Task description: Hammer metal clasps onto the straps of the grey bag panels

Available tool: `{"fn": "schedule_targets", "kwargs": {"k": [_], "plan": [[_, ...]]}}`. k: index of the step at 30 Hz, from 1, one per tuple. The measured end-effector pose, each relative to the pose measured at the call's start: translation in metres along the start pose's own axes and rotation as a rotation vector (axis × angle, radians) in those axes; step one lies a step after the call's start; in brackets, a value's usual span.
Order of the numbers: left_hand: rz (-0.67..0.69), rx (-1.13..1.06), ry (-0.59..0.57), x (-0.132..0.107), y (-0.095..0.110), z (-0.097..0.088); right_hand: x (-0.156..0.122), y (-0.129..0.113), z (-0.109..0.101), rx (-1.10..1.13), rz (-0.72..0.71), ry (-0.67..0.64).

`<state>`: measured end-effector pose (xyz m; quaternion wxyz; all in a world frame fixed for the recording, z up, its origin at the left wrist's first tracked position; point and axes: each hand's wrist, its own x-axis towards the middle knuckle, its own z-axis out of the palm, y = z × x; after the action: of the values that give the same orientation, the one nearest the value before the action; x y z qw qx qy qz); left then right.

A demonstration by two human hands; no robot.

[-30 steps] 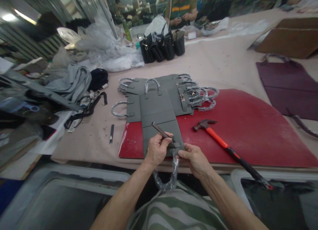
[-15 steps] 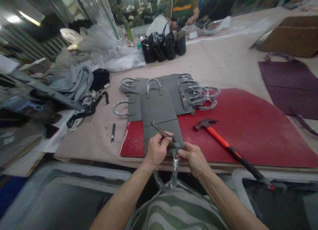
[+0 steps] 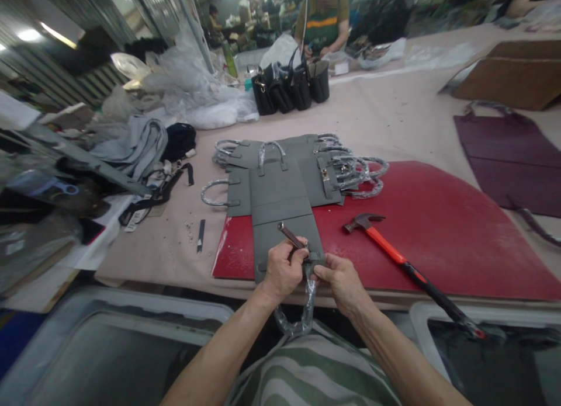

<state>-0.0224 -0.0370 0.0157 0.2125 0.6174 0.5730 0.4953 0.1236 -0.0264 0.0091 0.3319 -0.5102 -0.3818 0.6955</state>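
Observation:
A grey bag panel (image 3: 280,193) lies lengthwise before me, with a plastic-wrapped handle (image 3: 310,304) hanging over the table's front edge. My left hand (image 3: 283,270) is closed around a metal punch-like rod (image 3: 289,233), tilted over the panel's near end. The rod's lower end is hidden by my fingers. Close beside it, my right hand (image 3: 342,277) pinches the panel's near edge by the handle base. Exactly what sits between those fingertips is partly hidden. To the right, a claw hammer (image 3: 385,245) with an orange and black handle lies on a red board (image 3: 429,219).
More grey panels (image 3: 302,146) with wrapped handles are stacked behind. Black handbags (image 3: 298,87) stand farther back, near a person at work (image 3: 324,26). Purple panels (image 3: 517,155) and a cardboard box (image 3: 512,73) are at right. Plastic bins (image 3: 210,312) flank me below the table.
My left hand has shifted slightly right, and the rod's upper end has swung right and down. My right hand keeps its pinch on the panel edge. The view has tilted slightly.

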Motion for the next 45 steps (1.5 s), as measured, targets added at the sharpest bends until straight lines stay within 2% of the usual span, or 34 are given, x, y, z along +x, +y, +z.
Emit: {"fn": "schedule_targets", "kwargs": {"k": [5,11,13,18,20,21,24,26,29,31,32,35,39,41,43,45], "plan": [[0.045,0.058,-0.035,-0.004,-0.012,0.007,-0.001,-0.003,-0.006,-0.168,0.008,-0.025],[0.146,0.104,-0.106,-0.011,-0.025,0.016,-0.013,-0.017,-0.030,-0.725,-0.172,-0.025],[0.164,0.117,-0.120,-0.013,-0.028,0.017,-0.016,-0.021,-0.046,-0.898,-0.262,0.070],[0.163,0.127,-0.128,-0.014,-0.029,0.018,-0.017,-0.031,-0.110,-1.353,-0.564,0.534],[0.145,0.116,-0.131,-0.014,-0.027,0.018,-0.014,-0.034,-0.136,-1.505,-0.523,0.603],[0.139,0.109,-0.132,-0.013,-0.026,0.018,-0.013,-0.036,-0.147,-1.536,-0.457,0.585],[0.142,0.089,-0.129,-0.012,-0.022,0.018,-0.011,-0.039,-0.162,-1.393,-0.233,0.413],[0.147,0.083,-0.124,-0.011,-0.021,0.018,-0.015,-0.039,-0.159,-1.083,-0.078,0.269],[0.144,0.083,-0.115,-0.010,-0.019,0.018,-0.026,-0.038,-0.146,-0.468,0.206,0.108],[0.139,0.086,-0.105,-0.010,-0.018,0.018,-0.033,-0.039,-0.136,-0.201,0.295,0.065],[0.136,0.086,-0.104,-0.010,-0.017,0.018,-0.038,-0.042,-0.131,-0.151,0.292,0.050],[0.135,0.088,-0.116,-0.009,-0.016,0.017,-0.055,-0.064,-0.113,-0.257,0.113,0.073],[0.140,0.087,-0.120,-0.009,-0.017,0.017,-0.084,-0.111,-0.083,-0.658,-0.406,0.263],[0.142,0.089,-0.121,-0.009,-0.017,0.017,-0.092,-0.124,-0.070,-0.830,-0.649,0.320],[0.144,0.098,-0.125,-0.009,-0.017,0.018,-0.093,-0.126,-0.064,-1.015,-0.851,0.278],[0.148,0.112,-0.132,-0.009,-0.018,0.018,-0.089,-0.123,-0.067,-1.211,-0.967,0.188]]}}
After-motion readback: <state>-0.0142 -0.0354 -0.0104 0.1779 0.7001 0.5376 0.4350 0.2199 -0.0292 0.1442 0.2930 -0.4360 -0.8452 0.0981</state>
